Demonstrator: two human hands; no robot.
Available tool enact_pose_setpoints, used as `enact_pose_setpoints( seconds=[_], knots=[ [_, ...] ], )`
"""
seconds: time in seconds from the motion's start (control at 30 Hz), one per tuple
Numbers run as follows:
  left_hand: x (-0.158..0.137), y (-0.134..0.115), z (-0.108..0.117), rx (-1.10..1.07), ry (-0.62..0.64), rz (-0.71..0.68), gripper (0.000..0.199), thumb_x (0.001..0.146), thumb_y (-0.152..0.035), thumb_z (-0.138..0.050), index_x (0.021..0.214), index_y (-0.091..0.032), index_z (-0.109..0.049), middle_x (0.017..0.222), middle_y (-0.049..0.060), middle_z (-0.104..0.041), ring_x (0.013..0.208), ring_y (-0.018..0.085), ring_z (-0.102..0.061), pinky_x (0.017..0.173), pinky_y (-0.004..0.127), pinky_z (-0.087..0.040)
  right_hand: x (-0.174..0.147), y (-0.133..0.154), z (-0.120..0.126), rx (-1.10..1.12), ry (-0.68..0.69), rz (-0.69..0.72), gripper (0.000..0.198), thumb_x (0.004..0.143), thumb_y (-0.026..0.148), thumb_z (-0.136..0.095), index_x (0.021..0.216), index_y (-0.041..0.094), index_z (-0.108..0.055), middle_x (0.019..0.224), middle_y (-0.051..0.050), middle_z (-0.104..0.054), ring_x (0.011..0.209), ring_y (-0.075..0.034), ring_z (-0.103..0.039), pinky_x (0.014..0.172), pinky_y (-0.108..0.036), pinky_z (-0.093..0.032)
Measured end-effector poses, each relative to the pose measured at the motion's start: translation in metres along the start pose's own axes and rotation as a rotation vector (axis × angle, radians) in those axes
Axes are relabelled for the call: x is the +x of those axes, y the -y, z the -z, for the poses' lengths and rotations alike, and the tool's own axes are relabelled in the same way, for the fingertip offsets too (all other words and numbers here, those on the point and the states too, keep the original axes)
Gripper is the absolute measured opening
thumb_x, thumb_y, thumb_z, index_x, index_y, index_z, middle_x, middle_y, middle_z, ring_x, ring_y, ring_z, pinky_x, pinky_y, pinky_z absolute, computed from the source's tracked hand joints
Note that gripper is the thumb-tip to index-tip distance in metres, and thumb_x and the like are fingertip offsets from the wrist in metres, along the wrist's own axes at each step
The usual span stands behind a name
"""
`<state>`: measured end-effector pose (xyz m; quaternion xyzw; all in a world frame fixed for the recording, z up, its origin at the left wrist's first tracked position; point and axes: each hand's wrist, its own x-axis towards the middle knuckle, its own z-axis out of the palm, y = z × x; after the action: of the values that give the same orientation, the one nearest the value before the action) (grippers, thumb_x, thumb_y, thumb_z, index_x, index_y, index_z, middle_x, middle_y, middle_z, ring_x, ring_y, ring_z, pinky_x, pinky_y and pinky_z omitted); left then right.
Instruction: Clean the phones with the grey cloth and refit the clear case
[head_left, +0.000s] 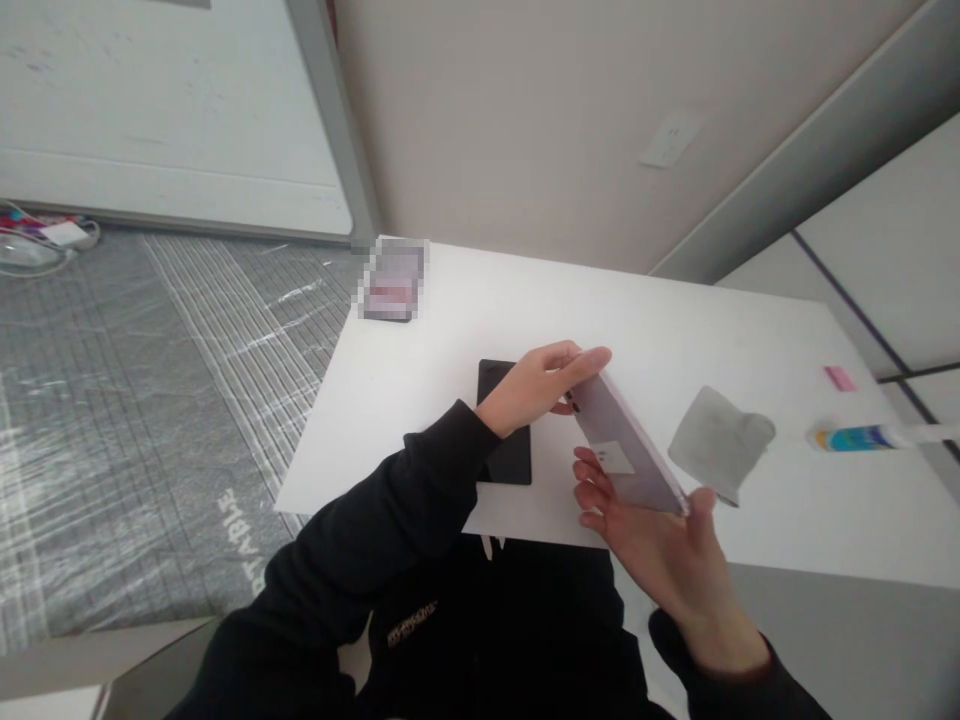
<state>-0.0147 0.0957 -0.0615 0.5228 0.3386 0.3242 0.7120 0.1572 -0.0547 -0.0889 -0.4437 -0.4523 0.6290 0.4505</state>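
Left hand (536,385), right hand (664,550) on panel (636,445) edges, wide tabletop (517,300) beyond

The single head-worn camera looks forward and steeply down from above, close over the white tabletop (465,310).

The left hand (536,385) and right hand (664,555) hold a tilted thin panel (622,425) above a white table (405,420).
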Motion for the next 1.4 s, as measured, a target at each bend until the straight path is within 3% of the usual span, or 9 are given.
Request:
enact_pose_setpoints(
  seconds=[0.2, 0.33, 0.47, 0.7, 0.87, 1.03, 1.17, 1.27, 1.4],
  knots=[
    [0.004, 0.003, -0.002, 0.215, -0.032, -0.097, 0.047, 0.092, -0.062, -0.060, 0.072, -0.022, -0.048, 0.068, -0.002, -0.055, 0.058, 0.012, -0.057, 0.050, 0.023, -0.051, 0.018, 0.014, 0.001, -0.257, 0.040, 0.071, 0.067, 0.096, 0.073, -0.042, 0.133, 0.022, -0.065, 0.107, -0.014, -0.072, 0.067, -0.023, -0.062, 0.062, -0.040, -0.058],
    [-0.008, -0.008, 0.015, 0.406, -0.069, -0.227, 0.020, 0.097, -0.039, -0.063, 0.105, -0.021, -0.063, 0.115, 0.009, -0.070, 0.104, 0.021, -0.070, 0.092, 0.038, -0.059, 0.021, 0.005, 0.000, -0.554, -0.174, 0.179, 0.059, 0.100, 0.062, -0.045, 0.145, 0.025, -0.056, 0.101, -0.008, -0.068, 0.062, -0.018, -0.058, 0.059, -0.035, -0.054],
    [-0.061, 0.004, 0.033, 0.914, -0.296, -0.289, 0.036, 0.100, -0.026, -0.057, 0.136, -0.020, -0.056, 0.152, 0.017, -0.053, 0.146, 0.031, -0.045, 0.120, 0.057, -0.037, 0.017, -0.008, -0.007, -1.077, -0.412, 0.136, 0.072, 0.095, 0.064, -0.057, 0.157, 0.030, -0.043, 0.111, -0.010, -0.065, 0.090, -0.029, -0.071, 0.075, -0.043, -0.059],
    [-0.142, 0.058, 0.026, 1.377, -0.215, -0.249, 0.072, 0.088, -0.041, -0.076, 0.151, -0.025, -0.045, 0.166, 0.020, -0.036, 0.151, 0.041, -0.038, 0.116, 0.070, -0.039, 0.031, -0.026, -0.034, -1.598, -0.521, 0.183, 0.084, 0.091, 0.075, -0.053, 0.152, 0.018, -0.050, 0.105, -0.014, -0.063, 0.063, -0.026, -0.070, 0.047, -0.037, -0.054],
    [-0.140, 0.062, 0.023, 1.419, -0.257, -0.240, 0.057, 0.093, -0.028, -0.071, 0.147, -0.028, -0.051, 0.163, 0.014, -0.043, 0.150, 0.036, -0.043, 0.115, 0.066, -0.044, 0.038, -0.022, -0.051, -1.665, -0.507, 0.145, 0.064, 0.104, 0.056, -0.039, 0.154, 0.016, -0.045, 0.108, -0.015, -0.063, 0.065, -0.024, -0.068, 0.044, -0.033, -0.052],
    [-0.139, 0.063, 0.025, 1.485, -0.283, -0.270, 0.057, 0.094, -0.020, -0.065, 0.149, -0.030, -0.050, 0.163, 0.011, -0.044, 0.149, 0.033, -0.044, 0.112, 0.064, -0.049, 0.040, -0.018, -0.051, -1.649, -0.444, 0.200, 0.053, 0.104, 0.042, -0.046, 0.149, 0.014, -0.051, 0.128, -0.023, -0.058, 0.102, -0.035, -0.065, 0.080, -0.050, -0.060],
    [-0.138, 0.066, 0.028, 1.523, -0.291, -0.346, 0.050, 0.098, -0.023, -0.057, 0.148, -0.029, -0.053, 0.161, 0.012, -0.046, 0.146, 0.033, -0.048, 0.107, 0.062, -0.054, 0.039, -0.022, -0.047, -1.556, -0.435, 0.222, 0.057, 0.102, 0.045, -0.052, 0.151, 0.016, -0.049, 0.132, -0.022, -0.057, 0.103, -0.035, -0.063, 0.084, -0.054, -0.059],
    [-0.137, 0.068, 0.034, 1.582, -0.278, -0.402, 0.049, 0.099, -0.026, -0.055, 0.148, -0.027, -0.053, 0.161, 0.014, -0.046, 0.144, 0.034, -0.050, 0.102, 0.060, -0.057, 0.034, -0.015, -0.026, -1.422, -0.439, 0.240, 0.052, 0.104, 0.044, -0.050, 0.150, 0.021, -0.049, 0.130, -0.017, -0.062, 0.108, -0.032, -0.065, 0.087, -0.051, -0.060],
    [-0.138, 0.069, 0.038, 1.667, -0.224, -0.421, 0.054, 0.098, -0.025, -0.059, 0.151, -0.024, -0.050, 0.164, 0.018, -0.039, 0.144, 0.036, -0.048, 0.100, 0.058, -0.058, 0.022, 0.011, 0.048, -1.422, -0.671, 0.300, 0.031, 0.105, 0.038, -0.048, 0.129, 0.026, -0.065, 0.117, -0.011, -0.073, 0.107, -0.029, -0.070, 0.091, -0.047, -0.060]
  ],
)
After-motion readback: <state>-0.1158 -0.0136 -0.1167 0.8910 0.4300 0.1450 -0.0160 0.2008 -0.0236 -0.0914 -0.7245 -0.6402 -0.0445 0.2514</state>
